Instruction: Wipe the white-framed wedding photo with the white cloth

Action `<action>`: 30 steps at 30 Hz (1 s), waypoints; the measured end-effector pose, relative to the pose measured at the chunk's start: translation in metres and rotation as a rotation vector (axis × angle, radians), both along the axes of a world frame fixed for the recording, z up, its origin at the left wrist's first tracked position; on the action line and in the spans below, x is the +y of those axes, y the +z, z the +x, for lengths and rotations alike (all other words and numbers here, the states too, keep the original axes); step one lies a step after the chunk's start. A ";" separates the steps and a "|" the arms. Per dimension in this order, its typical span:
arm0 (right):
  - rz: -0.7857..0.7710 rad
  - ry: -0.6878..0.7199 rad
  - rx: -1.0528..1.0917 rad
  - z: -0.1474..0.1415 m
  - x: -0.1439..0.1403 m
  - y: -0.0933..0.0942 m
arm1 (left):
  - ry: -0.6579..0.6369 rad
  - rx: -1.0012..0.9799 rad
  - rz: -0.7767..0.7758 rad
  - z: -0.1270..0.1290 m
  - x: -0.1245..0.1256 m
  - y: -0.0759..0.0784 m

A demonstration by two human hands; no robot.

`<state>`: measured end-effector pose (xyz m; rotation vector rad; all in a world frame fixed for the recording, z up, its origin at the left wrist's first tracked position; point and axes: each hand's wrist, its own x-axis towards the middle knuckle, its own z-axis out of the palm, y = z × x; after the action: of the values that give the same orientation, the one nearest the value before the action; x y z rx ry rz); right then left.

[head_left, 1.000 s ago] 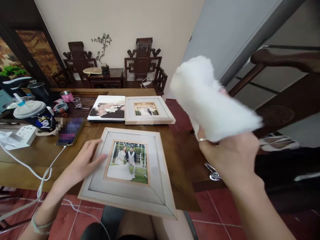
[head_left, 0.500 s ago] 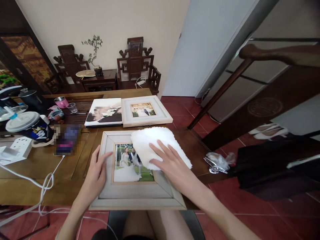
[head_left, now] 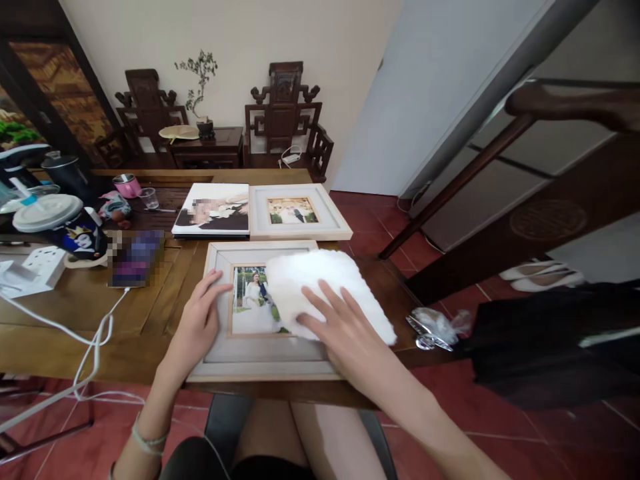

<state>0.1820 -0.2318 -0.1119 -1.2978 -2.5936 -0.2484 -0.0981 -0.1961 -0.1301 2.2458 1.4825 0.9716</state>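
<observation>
A pale wooden picture frame (head_left: 240, 370) lies on the table in front of me, with a wedding photo (head_left: 250, 300) in its middle. My left hand (head_left: 197, 323) rests along the frame's left border, fingers stretched out over it. On the right half of the frame is a fluffy white cloth (head_left: 305, 270), covering part of the photo and reaching past the right border. My right hand (head_left: 343, 320) lies flat on this cloth with its fingers spread, pressing on it from above.
Behind are a second framed photo (head_left: 325, 200) and a white photo album (head_left: 215, 190). To the left stand a lidded cup (head_left: 75, 227), a charging phone (head_left: 140, 257), a power strip (head_left: 43, 273) and white cables (head_left: 95, 340). A dark wooden chair (head_left: 465, 160) borders the right side.
The cloth under my right hand now covers more of the photo, including much of the right-hand figure. My left hand stays at the left border. The camera view has shifted slightly.
</observation>
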 end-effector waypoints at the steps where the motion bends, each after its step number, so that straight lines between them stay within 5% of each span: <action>1: 0.014 0.011 0.005 0.000 -0.011 0.000 | -0.017 0.013 -0.006 -0.001 0.002 0.000; 5: -0.009 0.026 0.058 0.002 -0.024 0.006 | -0.094 0.027 -0.028 -0.004 0.004 0.005; 12: -0.028 -0.110 0.100 -0.003 0.052 0.004 | -0.023 0.052 -0.015 -0.002 -0.002 0.008; 15: -0.038 -0.070 0.067 -0.005 0.056 0.000 | 0.033 0.064 0.012 0.000 -0.010 0.003; 26: -0.140 0.099 0.044 -0.003 -0.063 0.018 | -0.018 0.092 0.005 -0.007 -0.022 0.000; 30: -0.164 0.089 0.109 -0.006 -0.072 0.014 | -0.068 0.095 -0.016 -0.010 -0.018 0.000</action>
<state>0.1758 -0.3042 -0.0977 -1.2062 -2.6157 0.0503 -0.1079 -0.2144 -0.1297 2.3445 1.4358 0.8404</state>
